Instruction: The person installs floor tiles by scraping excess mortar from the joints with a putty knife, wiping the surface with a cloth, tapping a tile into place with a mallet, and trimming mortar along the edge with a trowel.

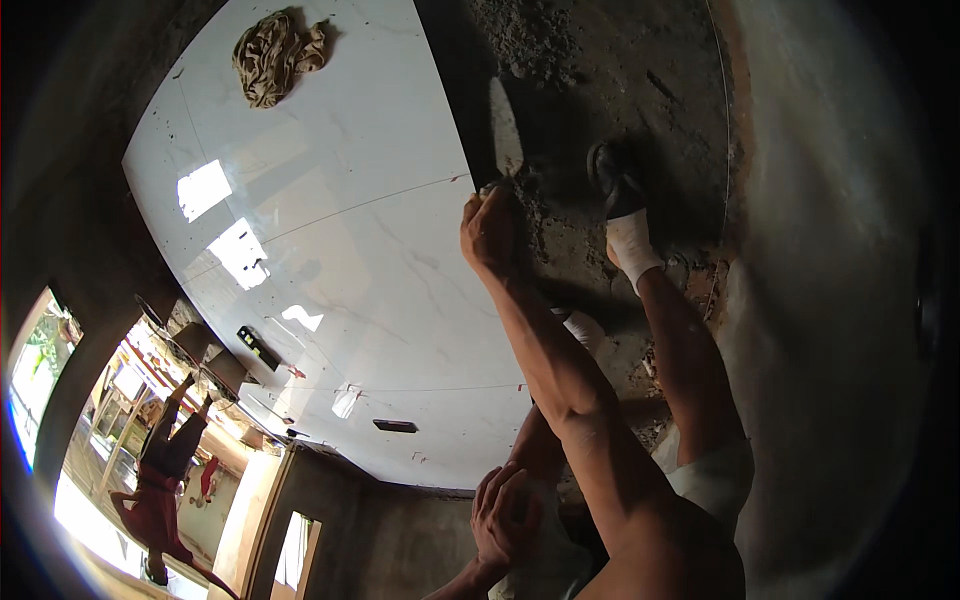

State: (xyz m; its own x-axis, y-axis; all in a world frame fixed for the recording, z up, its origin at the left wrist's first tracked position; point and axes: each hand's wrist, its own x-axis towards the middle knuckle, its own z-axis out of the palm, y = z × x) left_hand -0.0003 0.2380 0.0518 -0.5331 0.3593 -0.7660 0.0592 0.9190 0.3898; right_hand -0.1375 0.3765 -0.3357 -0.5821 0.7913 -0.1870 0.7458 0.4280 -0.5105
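My right hand (490, 230) is closed round the handle of a trowel (505, 130) at the right edge of the tiled floor. The trowel's pointed metal blade lies over grey, crumbly mortar (530, 40) and points away from me. My left hand (505, 515) rests over my bent left leg near the lower edge, its fingers loosely bent and apart, holding nothing. Beside the right hand spreads the white glossy tile floor (390, 270), with thin joints and small red marks. The trowel's handle is mostly hidden in my fist.
A crumpled brown cloth (272, 58) lies on the far tiles. A black and yellow tool (258, 347) and a dark bar (395, 426) lie on the left tiles. My right foot in a dark shoe (612, 175) stands on the rough ground by the grey wall (800, 300). A person (165, 475) stands beyond the doorway.
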